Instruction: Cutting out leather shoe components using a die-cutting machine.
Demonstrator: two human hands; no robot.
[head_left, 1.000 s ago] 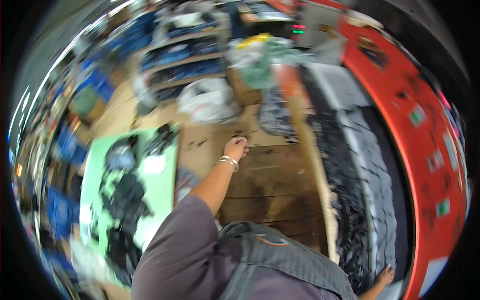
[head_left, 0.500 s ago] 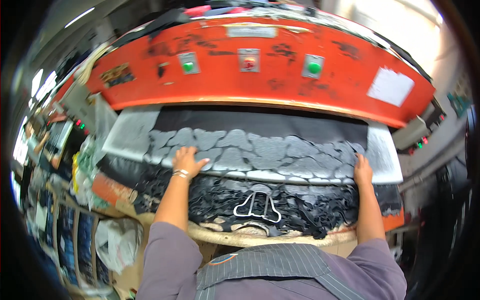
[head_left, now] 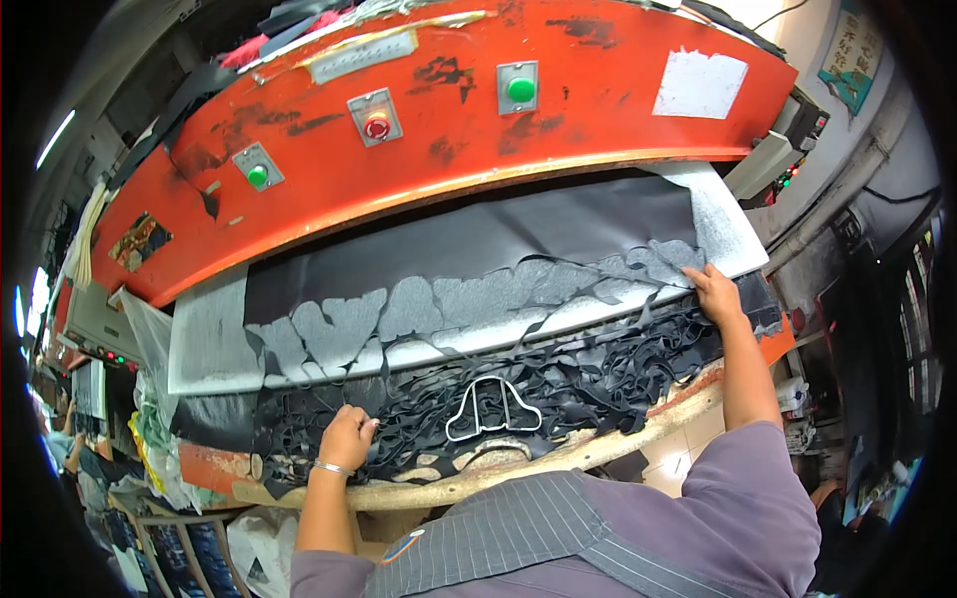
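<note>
A black sheet (head_left: 478,234), probably leather or synthetic leather, lies on a pale cutting board (head_left: 204,344). Along its near side, grey cut-out areas (head_left: 478,297) show between thin black strips. At the right end my right hand (head_left: 716,294) pinches the strip edge of this sheet. My left hand (head_left: 347,439) is closed low at the near left, over a heap of black scraps (head_left: 598,369). Thin strips run from the sheet down toward it, and its fingers seem to grip one. A white-edged cutting die (head_left: 493,409) rests on the scraps, touched by neither hand.
Behind the board rises an orange press beam (head_left: 309,189) with green buttons (head_left: 520,90) and a red button (head_left: 376,126). A worn, pale front edge (head_left: 598,458) borders the scraps. Plastic bags (head_left: 150,414) hang at the left; control boxes (head_left: 768,164) flank the press.
My left hand has come off the cut area, down toward me, and closed. The right hand stays at the right end. The strips are drawn nearer, more black sheet shows, and the view has tilted.
</note>
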